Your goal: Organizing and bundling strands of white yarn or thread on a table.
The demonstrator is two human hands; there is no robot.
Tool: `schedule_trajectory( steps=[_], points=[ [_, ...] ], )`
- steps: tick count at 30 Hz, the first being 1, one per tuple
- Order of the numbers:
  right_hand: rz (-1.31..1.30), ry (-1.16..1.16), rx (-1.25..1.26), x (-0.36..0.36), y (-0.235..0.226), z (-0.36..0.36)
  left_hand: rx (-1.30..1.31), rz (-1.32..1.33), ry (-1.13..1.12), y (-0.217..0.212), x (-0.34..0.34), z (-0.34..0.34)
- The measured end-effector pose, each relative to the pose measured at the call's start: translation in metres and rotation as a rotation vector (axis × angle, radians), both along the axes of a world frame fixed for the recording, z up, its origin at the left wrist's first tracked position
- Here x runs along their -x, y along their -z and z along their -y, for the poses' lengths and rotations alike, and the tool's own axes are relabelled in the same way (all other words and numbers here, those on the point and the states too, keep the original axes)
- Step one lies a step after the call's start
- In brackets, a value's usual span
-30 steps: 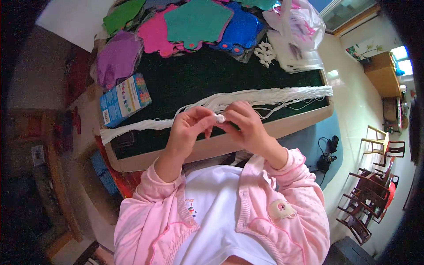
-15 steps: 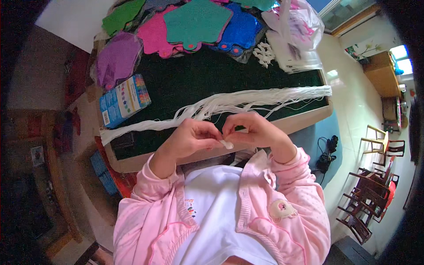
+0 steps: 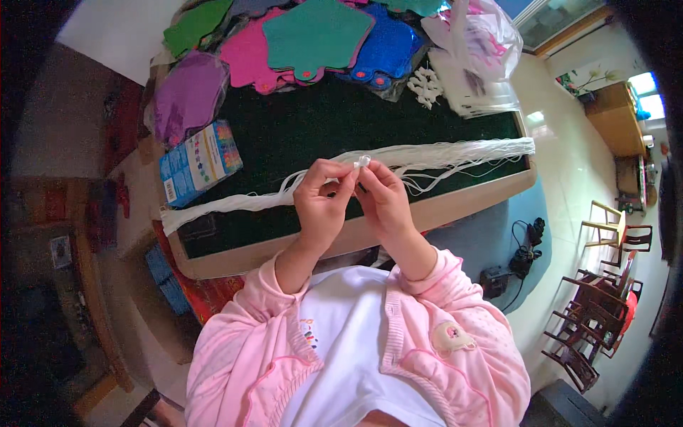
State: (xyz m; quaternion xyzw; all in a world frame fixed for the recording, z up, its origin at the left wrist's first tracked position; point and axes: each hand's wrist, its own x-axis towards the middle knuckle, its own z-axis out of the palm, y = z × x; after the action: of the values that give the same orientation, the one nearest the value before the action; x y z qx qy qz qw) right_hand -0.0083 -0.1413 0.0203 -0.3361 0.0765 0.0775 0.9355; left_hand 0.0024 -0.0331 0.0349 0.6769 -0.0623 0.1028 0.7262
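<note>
Both hands, left hand (image 3: 321, 203) and right hand (image 3: 384, 199), pinch-closed on small white clip (image 3: 363, 161) at frame centre over white string bundle (image 3: 398, 160) on surface (image 3: 306, 128); likely mid-threading, next needs steady fingertip alignment.

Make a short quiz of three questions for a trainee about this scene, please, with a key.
1. True or false: both hands pinch one small white piece.
2. What lies to the left of the hands on the dark table? A) a blue box B) a red cup C) a black phone
3. What long thing lies across the table behind the hands?

Key:
1. True. The left hand and the right hand meet at the white piece.
2. A, the blue box on the table.
3. A bundle of white strings.
</note>
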Motion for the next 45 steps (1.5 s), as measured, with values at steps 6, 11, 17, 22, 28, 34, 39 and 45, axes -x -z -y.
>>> schedule_trajectory(
  steps=[6,11,17,22,28,34,39,45],
  points=[
    [-0.04,0.078,0.062,0.004,-0.006,-0.002,-0.288,0.215,-0.067,-0.002,-0.002,-0.002],
    [0.327,0.225,0.94,-0.044,-0.01,0.042,-0.512,0.254,-0.058,-0.003,0.005,-0.002],
    [0.449,0.275,1.901,-0.119,0.033,0.124,-0.736,0.224,0.093,0.013,0.011,-0.019],
    [0.552,0.281,1.953,-0.118,0.046,0.134,-0.945,0.131,0.121,0.024,0.015,-0.029],
    [0.49,0.349,1.869,-0.09,0.006,0.12,-1.103,0.049,0.217,0.033,0.012,-0.03],
    [0.65,0.084,1.533,-0.044,-0.013,0.08,-0.999,-0.054,0.21,0.039,0.005,-0.033],
    [0.707,-0.229,1.439,-0.019,-0.01,0.042,-0.51,-0.45,0.366,0.011,-0.003,-0.033],
    [0.536,-0.161,0.628,-0.018,0.003,0.004,0.036,-0.177,0.384,-0.016,-0.003,-0.017]
  ],
)
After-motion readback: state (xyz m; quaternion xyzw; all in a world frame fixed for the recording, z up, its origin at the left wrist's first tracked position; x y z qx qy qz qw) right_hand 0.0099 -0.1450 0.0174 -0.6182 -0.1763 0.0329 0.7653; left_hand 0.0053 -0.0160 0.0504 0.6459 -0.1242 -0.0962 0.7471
